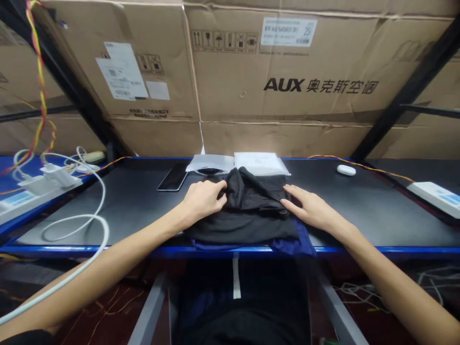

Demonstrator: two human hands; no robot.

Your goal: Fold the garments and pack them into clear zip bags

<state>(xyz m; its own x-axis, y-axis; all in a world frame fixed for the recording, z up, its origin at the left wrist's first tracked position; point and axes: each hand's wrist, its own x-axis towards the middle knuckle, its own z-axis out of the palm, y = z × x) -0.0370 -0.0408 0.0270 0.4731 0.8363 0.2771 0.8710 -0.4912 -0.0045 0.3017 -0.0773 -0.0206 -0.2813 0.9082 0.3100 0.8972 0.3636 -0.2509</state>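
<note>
A black cloth garment [247, 225] lies bunched and folded near the front edge of the table, with dark blue fabric [296, 242] showing from under it. At its upper left, my left hand [204, 199] is closed, thumb and forefinger pinching a fold of the black cloth. My right hand [309, 203] rests by the garment's right edge, its fingers stretched out and touching the cloth. Just behind the garment are a white packet [258, 164] and a translucent white sleeve [210, 163]. A phone [173, 177] with a dark screen lies left of my left hand.
The dark tabletop [136, 211] has a blue edge. A white power strip and plugs [43, 187] with a looping white cable [102, 220] are at left. Another white strip [436, 196] and a small white case [346, 170] are at right. Cardboard [230, 96] stands behind.
</note>
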